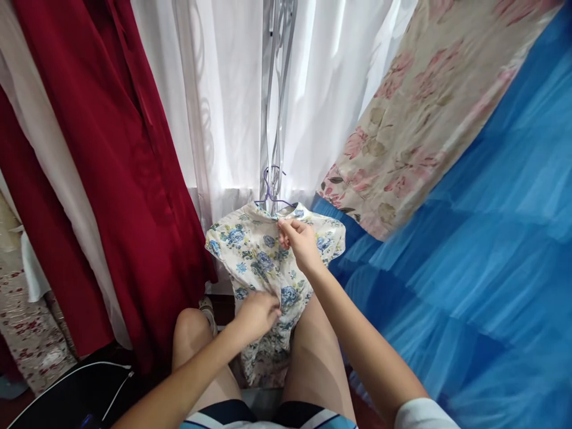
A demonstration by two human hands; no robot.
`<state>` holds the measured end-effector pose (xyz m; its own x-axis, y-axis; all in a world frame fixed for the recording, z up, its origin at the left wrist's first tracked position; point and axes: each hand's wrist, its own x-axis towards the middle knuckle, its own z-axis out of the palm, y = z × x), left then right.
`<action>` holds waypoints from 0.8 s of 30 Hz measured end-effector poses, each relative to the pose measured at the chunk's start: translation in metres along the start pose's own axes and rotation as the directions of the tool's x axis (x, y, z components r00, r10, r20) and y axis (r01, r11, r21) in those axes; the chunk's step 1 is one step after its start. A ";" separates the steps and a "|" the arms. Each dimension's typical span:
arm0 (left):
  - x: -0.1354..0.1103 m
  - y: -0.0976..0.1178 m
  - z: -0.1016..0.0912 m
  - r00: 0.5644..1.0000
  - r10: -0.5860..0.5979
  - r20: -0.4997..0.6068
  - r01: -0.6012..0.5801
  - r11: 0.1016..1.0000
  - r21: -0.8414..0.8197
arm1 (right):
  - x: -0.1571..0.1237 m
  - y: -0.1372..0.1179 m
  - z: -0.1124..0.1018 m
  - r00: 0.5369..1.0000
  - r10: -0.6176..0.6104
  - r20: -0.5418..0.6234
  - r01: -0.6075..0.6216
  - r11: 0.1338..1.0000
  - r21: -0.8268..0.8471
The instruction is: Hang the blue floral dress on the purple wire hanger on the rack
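A small white dress with blue flowers (250,250) hangs on a purple hanger (270,190) hooked to a metal stand (273,89). My right hand (300,241) pinches the cloth at the dress's collar, fingers closed. My left hand (258,313) grips the front of the dress lower down, near its middle, fingers closed on the fabric. The hem of the dress falls between my bare knees.
A dark red garment (120,167) hangs at the left beside pale cloth. White curtains (223,89) fill the back. A pink floral fabric (420,113) and a large blue tulle skirt (482,250) hang at the right. A black object with a white cable (80,393) lies at the bottom left.
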<state>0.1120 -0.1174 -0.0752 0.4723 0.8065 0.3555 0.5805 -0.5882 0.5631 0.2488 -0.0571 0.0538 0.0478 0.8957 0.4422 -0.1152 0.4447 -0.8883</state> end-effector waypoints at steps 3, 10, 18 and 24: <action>0.030 0.004 -0.062 0.939 0.001 -0.343 -0.066 0.982 -0.178 | -0.007 0.002 -0.001 1.000 -0.018 0.016 0.019 0.999 -0.036; 0.100 0.020 -0.136 0.879 0.395 -0.266 -0.366 0.918 0.152 | -0.004 0.004 0.005 0.995 -0.036 0.088 0.040 0.998 -0.038; 0.120 -0.010 -0.160 0.690 0.280 -0.668 -0.187 0.960 0.209 | -0.002 0.035 -0.011 0.996 -0.034 0.088 0.053 0.972 -0.227; 0.127 -0.109 -0.171 0.477 -0.400 -0.783 -0.074 0.869 -0.489 | -0.025 0.048 -0.031 0.990 0.032 0.135 0.004 0.967 -0.256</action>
<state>-0.0047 0.0592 0.0362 -0.5260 0.6664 0.5283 0.1449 -0.5419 0.8278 0.2729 -0.0581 -0.0042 -0.0903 0.9000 0.4265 0.1426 0.4356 -0.8888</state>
